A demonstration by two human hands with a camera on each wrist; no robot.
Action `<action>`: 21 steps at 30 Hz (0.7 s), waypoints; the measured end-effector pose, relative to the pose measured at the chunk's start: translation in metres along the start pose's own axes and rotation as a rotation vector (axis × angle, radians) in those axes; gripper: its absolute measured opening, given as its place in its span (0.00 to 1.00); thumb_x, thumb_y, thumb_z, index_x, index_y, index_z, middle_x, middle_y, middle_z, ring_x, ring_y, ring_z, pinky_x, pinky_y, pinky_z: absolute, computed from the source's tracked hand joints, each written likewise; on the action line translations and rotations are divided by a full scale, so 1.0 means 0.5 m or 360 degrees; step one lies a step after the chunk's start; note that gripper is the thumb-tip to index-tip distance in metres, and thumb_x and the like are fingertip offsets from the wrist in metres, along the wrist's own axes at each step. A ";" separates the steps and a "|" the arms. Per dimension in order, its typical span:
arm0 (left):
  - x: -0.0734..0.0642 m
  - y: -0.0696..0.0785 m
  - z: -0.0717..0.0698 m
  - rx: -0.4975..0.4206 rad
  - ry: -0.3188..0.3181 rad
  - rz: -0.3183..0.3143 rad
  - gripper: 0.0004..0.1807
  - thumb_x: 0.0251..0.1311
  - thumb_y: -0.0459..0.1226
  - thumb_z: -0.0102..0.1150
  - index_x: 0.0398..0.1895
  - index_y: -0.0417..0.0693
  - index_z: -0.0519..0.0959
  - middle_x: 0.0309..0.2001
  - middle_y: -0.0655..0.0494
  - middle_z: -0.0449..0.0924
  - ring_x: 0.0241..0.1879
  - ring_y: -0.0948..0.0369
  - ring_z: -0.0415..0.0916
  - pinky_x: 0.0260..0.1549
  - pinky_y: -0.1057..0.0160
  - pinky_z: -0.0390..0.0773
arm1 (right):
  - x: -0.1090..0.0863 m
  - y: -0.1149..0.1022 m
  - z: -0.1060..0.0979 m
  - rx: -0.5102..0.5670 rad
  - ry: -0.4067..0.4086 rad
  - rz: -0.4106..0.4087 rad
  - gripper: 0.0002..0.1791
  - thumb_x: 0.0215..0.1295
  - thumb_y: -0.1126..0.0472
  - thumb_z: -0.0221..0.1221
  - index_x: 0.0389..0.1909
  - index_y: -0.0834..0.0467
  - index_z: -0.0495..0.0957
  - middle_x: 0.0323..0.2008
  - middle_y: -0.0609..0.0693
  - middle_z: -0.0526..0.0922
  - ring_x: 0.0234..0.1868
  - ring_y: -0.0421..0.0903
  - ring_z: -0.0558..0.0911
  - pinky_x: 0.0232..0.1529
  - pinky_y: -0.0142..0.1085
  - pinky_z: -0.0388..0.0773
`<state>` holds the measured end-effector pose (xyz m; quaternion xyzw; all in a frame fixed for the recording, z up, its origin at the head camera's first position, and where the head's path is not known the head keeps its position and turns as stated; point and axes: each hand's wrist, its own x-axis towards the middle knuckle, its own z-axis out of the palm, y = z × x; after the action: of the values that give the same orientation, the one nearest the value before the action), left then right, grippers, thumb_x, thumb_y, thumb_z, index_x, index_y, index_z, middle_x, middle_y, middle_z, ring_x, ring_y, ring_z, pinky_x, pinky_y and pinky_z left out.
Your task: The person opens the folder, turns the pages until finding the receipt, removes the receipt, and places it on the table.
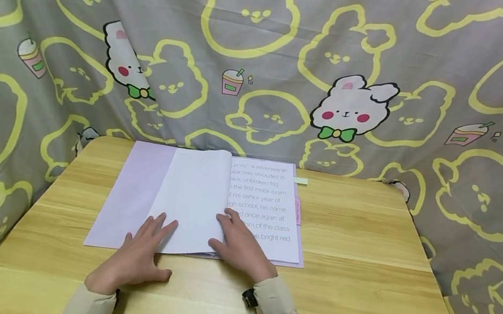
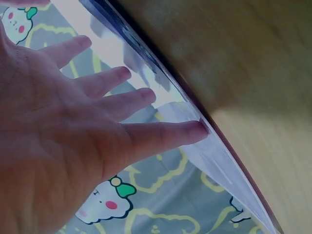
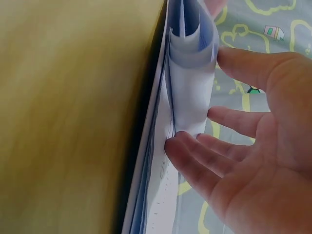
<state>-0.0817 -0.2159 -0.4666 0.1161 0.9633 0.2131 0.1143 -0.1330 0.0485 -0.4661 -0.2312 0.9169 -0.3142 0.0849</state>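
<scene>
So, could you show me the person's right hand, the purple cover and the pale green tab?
Right hand (image 1: 243, 245), head view: back of the hand.
Purple cover (image 1: 135, 188), head view: its bare left part.
Pale green tab (image 1: 301, 181), head view: middle of its sticking-out strip.

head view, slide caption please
Left hand and right hand at a curled page in an open lilac folder on a wooden table.

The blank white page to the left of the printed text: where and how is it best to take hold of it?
I would pinch the page by its left edge, just beyond the left hand, coming from the left, thumb beneath. That edge looks straight and overlaps the lilac cover. The right side seems worse: it bends into a rounded fold, which could crease.
</scene>
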 end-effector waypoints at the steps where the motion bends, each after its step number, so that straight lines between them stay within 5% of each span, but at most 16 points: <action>1: 0.001 -0.001 0.000 0.0001 0.0003 -0.0001 0.59 0.44 0.51 0.79 0.81 0.51 0.58 0.81 0.37 0.45 0.78 0.32 0.41 0.59 0.14 0.48 | 0.000 -0.002 0.002 -0.0006 -0.0004 0.0000 0.35 0.71 0.49 0.62 0.74 0.60 0.68 0.77 0.58 0.62 0.75 0.55 0.67 0.73 0.47 0.66; 21: -0.002 -0.002 0.006 0.0075 0.0046 0.0021 0.45 0.55 0.61 0.71 0.73 0.51 0.73 0.78 0.39 0.58 0.76 0.32 0.50 0.59 0.15 0.50 | -0.007 -0.011 0.001 -0.0145 -0.0101 -0.0016 0.32 0.72 0.47 0.61 0.71 0.59 0.72 0.76 0.57 0.64 0.74 0.54 0.68 0.72 0.47 0.68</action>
<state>-0.0802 -0.2160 -0.4696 0.1220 0.9688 0.1928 0.0964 -0.1277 0.0463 -0.4632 -0.2493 0.9259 -0.2651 0.1017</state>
